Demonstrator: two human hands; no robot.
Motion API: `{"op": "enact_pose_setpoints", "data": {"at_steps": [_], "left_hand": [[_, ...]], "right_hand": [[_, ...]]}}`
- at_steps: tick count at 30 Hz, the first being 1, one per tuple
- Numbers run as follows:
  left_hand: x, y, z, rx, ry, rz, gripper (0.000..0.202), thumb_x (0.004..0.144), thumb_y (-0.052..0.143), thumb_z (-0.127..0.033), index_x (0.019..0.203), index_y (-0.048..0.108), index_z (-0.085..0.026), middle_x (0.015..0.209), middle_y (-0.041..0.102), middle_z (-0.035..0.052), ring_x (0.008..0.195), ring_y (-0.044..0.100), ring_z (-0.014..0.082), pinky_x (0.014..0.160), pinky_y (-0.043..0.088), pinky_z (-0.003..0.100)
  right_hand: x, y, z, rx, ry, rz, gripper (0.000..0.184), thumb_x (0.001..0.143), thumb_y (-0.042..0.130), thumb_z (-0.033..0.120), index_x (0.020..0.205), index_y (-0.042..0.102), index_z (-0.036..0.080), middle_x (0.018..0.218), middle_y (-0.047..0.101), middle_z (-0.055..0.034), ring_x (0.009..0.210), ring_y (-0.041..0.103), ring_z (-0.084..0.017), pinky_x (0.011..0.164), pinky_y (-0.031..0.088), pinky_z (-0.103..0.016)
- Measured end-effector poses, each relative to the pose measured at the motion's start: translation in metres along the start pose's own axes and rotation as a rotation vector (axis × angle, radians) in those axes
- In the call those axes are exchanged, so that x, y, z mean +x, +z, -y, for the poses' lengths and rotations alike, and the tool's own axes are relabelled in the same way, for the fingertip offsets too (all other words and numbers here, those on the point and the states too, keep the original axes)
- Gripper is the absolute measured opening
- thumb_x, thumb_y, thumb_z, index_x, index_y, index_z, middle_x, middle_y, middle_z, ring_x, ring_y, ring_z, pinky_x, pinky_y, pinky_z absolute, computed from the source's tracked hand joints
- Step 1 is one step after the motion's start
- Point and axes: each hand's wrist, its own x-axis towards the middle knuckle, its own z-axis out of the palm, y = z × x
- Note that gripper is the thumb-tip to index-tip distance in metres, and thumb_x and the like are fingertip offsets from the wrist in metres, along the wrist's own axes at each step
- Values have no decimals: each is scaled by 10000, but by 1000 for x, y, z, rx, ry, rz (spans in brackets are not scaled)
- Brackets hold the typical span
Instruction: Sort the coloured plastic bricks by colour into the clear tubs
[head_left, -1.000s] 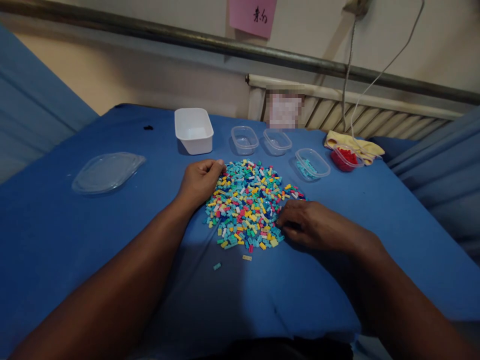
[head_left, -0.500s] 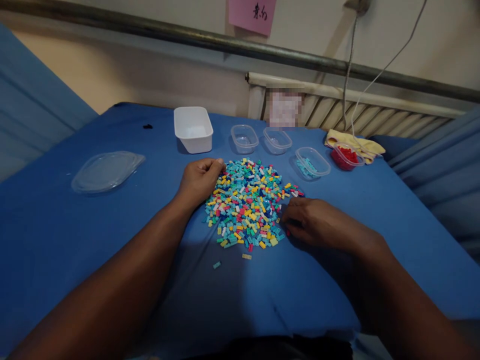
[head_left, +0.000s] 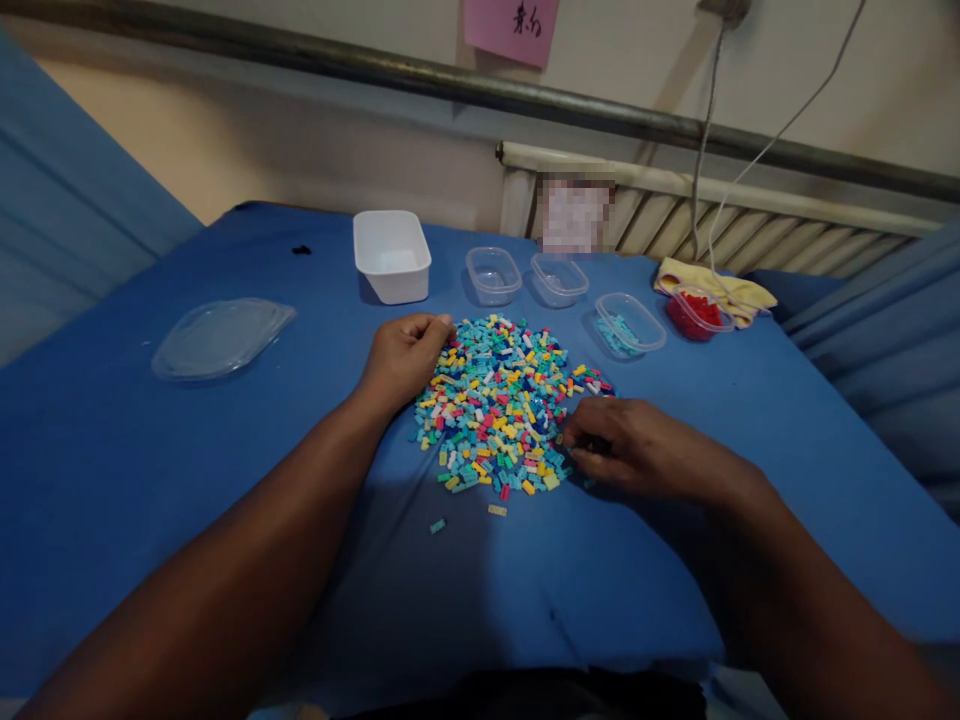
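Observation:
A wide pile of small toy bricks [head_left: 491,400] in turquoise, yellow, pink, white and dark blue lies on the blue cloth [head_left: 247,470]. At the pile's upper left edge rests my left hand [head_left: 405,358], its fingers curled in; whatever they hold is hidden. My right hand [head_left: 626,445] is at the pile's right edge, fingers bent down among the bricks with a gap between thumb and fingers. Whether it grips a brick cannot be made out. A turquoise brick [head_left: 438,525] and a pale yellow brick [head_left: 497,511] lie apart, in front of the pile.
Behind the pile stand a white tub [head_left: 391,257], two clear containers, a clear container with turquoise bricks [head_left: 621,335] and a container of red bricks [head_left: 697,315]. A yellow cloth [head_left: 720,285] lies behind the red ones. At left lies a clear lid [head_left: 221,338].
The view has shifted slightly. My right hand's fingers have moved a little at the pile's right edge, and a red brick seen beneath them no longer shows. My left hand stays put.

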Motion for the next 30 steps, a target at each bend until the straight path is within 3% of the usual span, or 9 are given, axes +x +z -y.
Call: {"op": "enact_pose_setpoints", "data": {"at_steps": [6, 10, 15, 18, 23, 30], "left_hand": [[0, 0, 2, -6, 23, 9, 458, 984, 646, -580, 885, 824, -170, 826, 778, 54, 785, 681, 208, 702, 478, 301], [-1, 0, 0, -2, 30, 6, 444, 983, 644, -563, 877, 825, -172, 822, 773, 54, 789, 682, 208, 705, 475, 299], [-1, 0, -2, 3, 26, -1, 431, 985, 640, -545, 870, 828, -175, 797, 767, 45, 751, 657, 195, 685, 451, 303], [-1, 1, -1, 1, 18, 0, 427, 984, 647, -549, 877, 829, -177, 824, 780, 50, 785, 679, 205, 708, 465, 309], [0, 1, 2, -8, 29, -4, 414, 988, 648, -535, 878, 830, -179, 829, 784, 49, 786, 682, 204, 705, 462, 311], [-1, 1, 0, -2, 21, -5, 447, 983, 647, -569, 878, 829, -174, 824, 782, 53, 781, 680, 210, 699, 465, 311]], "right_hand": [[3, 6, 7, 43, -55, 82, 119, 976, 607, 95, 1013, 664, 193, 969, 692, -50, 879, 608, -184, 812, 463, -309], [1, 6, 9, 9, -3, 155, 139, 964, 592, 80, 924, 657, 195, 913, 678, -33, 825, 598, -168, 784, 455, -297], [-11, -7, 3, 72, 62, 74, 166, 938, 618, 84, 1019, 716, 192, 904, 722, -8, 781, 628, -143, 730, 450, -263], [-14, -10, 3, 103, 99, 97, 198, 938, 630, 95, 1069, 739, 195, 906, 743, 0, 763, 644, -138, 724, 458, -256], [-11, -1, 14, -15, 87, 176, 261, 962, 611, 98, 1152, 764, 190, 1033, 776, -49, 892, 688, -186, 819, 476, -298], [-9, 1, 32, -131, 163, 193, 164, 1022, 614, 152, 1102, 754, 183, 1063, 769, -90, 922, 690, -214, 801, 461, -320]]}}
